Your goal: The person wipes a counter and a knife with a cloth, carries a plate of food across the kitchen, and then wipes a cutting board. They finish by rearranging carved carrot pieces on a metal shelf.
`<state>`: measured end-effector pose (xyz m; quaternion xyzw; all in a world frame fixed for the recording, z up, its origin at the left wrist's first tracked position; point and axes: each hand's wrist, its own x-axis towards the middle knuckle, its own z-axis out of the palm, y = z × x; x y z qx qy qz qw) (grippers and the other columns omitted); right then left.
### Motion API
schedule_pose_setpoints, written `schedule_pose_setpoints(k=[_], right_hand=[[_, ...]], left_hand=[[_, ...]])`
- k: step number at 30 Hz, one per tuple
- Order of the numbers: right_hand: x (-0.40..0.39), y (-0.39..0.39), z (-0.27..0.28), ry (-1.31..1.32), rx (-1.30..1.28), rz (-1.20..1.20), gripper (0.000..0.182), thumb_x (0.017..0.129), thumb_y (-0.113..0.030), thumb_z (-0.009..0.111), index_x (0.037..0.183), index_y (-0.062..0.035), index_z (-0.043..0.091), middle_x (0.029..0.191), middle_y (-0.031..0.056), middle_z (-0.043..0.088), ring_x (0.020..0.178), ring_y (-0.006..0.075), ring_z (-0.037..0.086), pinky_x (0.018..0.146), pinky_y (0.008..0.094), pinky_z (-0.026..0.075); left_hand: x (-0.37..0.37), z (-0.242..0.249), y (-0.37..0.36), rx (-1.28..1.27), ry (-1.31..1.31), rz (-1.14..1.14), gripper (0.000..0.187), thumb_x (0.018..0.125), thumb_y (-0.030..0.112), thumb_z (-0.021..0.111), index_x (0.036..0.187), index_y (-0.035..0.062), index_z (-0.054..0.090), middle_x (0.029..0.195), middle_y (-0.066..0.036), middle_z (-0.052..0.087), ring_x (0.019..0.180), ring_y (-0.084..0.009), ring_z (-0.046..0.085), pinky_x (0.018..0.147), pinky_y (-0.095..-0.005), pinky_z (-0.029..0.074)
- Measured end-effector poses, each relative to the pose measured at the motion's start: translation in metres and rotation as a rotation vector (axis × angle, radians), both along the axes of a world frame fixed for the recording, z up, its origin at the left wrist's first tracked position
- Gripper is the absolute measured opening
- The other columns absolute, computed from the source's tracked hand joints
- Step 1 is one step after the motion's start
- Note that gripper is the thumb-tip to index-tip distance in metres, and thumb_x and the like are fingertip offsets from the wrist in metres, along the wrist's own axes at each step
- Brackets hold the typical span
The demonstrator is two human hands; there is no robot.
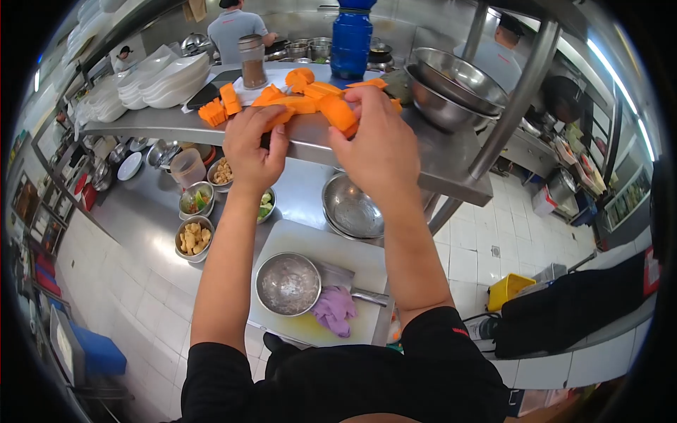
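Observation:
Bright orange carrot pieces (pixel 303 104) lie in a loose row along the raised steel shelf (pixel 310 134) in front of me. My right hand (pixel 377 144) is closed on a thick carrot chunk (pixel 337 113), pinched between thumb and fingers. To its left, my left hand (pixel 254 148) has its fingers curled over a smaller carrot piece (pixel 280 118) at the shelf's front edge. Further left, beyond that hand, sit notched carrot blocks (pixel 213 111). Below my arms, a cutting board (pixel 289 240) bears a steel bowl (pixel 288 283), a cleaver (pixel 335 273) and a purple cloth (pixel 334 310).
On the shelf stand a spice jar (pixel 252 62), a blue bottle (pixel 351 44), stacked white dishes (pixel 166 79) and large steel bowls (pixel 451 88). Small bowls of food (pixel 194 238) line the lower counter. A shelf post (pixel 518 92) rises at right. Other people work behind.

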<state>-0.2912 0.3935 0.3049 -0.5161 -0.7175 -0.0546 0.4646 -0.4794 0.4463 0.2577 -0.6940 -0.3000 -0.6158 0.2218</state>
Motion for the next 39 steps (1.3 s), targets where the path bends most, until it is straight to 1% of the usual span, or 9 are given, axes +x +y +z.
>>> schedule_pose_setpoints(k=[8, 14, 17, 20, 23, 25, 29, 31, 39], right_hand=[[-0.006, 0.001, -0.003, -0.052, 0.017, -0.093, 0.046, 0.073, -0.03, 0.077, 0.103, -0.0062, 0.05, 0.096, 0.0125, 0.064, 0.088, 0.0306, 0.065, 0.072, 0.0412, 0.052], [-0.006, -0.007, 0.002, -0.062, -0.105, -0.024, 0.046, 0.072, -0.032, 0.078, 0.1, -0.0068, 0.052, 0.088, 0.0097, 0.065, 0.086, 0.0282, 0.066, 0.07, 0.0411, 0.052], [-0.003, -0.006, -0.004, -0.05, -0.04, 0.021, 0.04, 0.069, -0.029, 0.079, 0.098, -0.0121, 0.056, 0.081, 0.0001, 0.064, 0.077, 0.0223, 0.065, 0.068, 0.037, 0.05], [-0.001, -0.006, -0.007, -0.027, 0.033, 0.066, 0.039, 0.068, -0.027, 0.08, 0.097, -0.0124, 0.058, 0.082, -0.0009, 0.064, 0.079, 0.0208, 0.064, 0.068, 0.036, 0.05], [0.001, -0.004, -0.007, -0.037, 0.076, 0.074, 0.041, 0.067, -0.025, 0.08, 0.099, -0.0119, 0.059, 0.086, 0.0002, 0.064, 0.082, 0.0193, 0.064, 0.069, 0.0353, 0.05], [0.001, -0.003, -0.008, 0.041, 0.104, 0.072, 0.042, 0.071, -0.024, 0.077, 0.105, -0.0108, 0.056, 0.096, 0.0056, 0.062, 0.091, 0.0269, 0.063, 0.075, 0.0403, 0.05], [0.0, -0.001, -0.004, 0.053, 0.135, 0.032, 0.053, 0.072, -0.024, 0.076, 0.118, -0.0114, 0.052, 0.098, 0.0067, 0.064, 0.094, 0.0288, 0.063, 0.079, 0.0411, 0.05], [0.002, -0.004, 0.001, 0.052, -0.075, 0.082, 0.062, 0.074, -0.025, 0.076, 0.13, -0.0161, 0.05, 0.108, 0.0046, 0.067, 0.092, 0.0219, 0.065, 0.084, 0.0362, 0.05], [0.004, -0.005, 0.0, -0.044, -0.076, 0.089, 0.053, 0.079, -0.019, 0.07, 0.128, -0.0108, 0.05, 0.112, 0.0104, 0.065, 0.098, 0.031, 0.064, 0.083, 0.0434, 0.049]], left_hand=[[0.014, 0.017, -0.018, -0.199, -0.141, -0.162, 0.019, 0.077, 0.018, 0.069, 0.092, 0.0054, 0.068, 0.092, -0.008, 0.066, 0.091, -0.0251, 0.06, 0.079, -0.0345, 0.043], [0.022, 0.043, -0.03, -0.541, 0.03, -0.276, 0.028, 0.076, 0.025, 0.075, 0.089, 0.0013, 0.069, 0.089, -0.01, 0.066, 0.076, -0.0235, 0.06, 0.073, -0.0339, 0.046], [0.021, 0.039, -0.021, -0.755, -0.081, -0.304, 0.035, 0.076, 0.026, 0.078, 0.092, -0.0026, 0.068, 0.085, -0.011, 0.065, 0.068, -0.0215, 0.06, 0.065, -0.033, 0.047], [0.019, 0.036, -0.018, -0.752, -0.109, -0.333, 0.036, 0.079, 0.02, 0.077, 0.101, -0.0044, 0.065, 0.085, -0.01, 0.065, 0.07, -0.0169, 0.062, 0.063, -0.0302, 0.049], [0.017, 0.04, -0.022, -0.866, -0.256, -0.578, 0.036, 0.083, 0.012, 0.074, 0.113, -0.0021, 0.06, 0.088, -0.008, 0.065, 0.075, -0.0136, 0.063, 0.068, -0.0285, 0.051], [0.015, 0.041, -0.024, -0.898, -0.301, -0.699, 0.038, 0.086, 0.009, 0.07, 0.121, -0.0003, 0.056, 0.091, -0.008, 0.065, 0.08, -0.0113, 0.062, 0.07, -0.0254, 0.051], [0.003, 0.04, -0.019, -0.9, -0.241, -0.699, 0.039, 0.087, 0.01, 0.069, 0.123, 0.0003, 0.055, 0.092, -0.007, 0.065, 0.081, -0.0115, 0.062, 0.072, -0.0248, 0.05], [0.001, 0.04, -0.018, -0.92, -0.23, -0.737, 0.039, 0.088, 0.011, 0.069, 0.122, 0.0005, 0.055, 0.093, -0.008, 0.065, 0.082, -0.0118, 0.061, 0.076, -0.0246, 0.049], [0.008, 0.038, -0.023, -0.844, -0.184, -0.672, 0.041, 0.087, 0.01, 0.069, 0.125, 0.0028, 0.056, 0.098, -0.009, 0.066, 0.088, -0.0129, 0.062, 0.082, -0.0269, 0.049]])
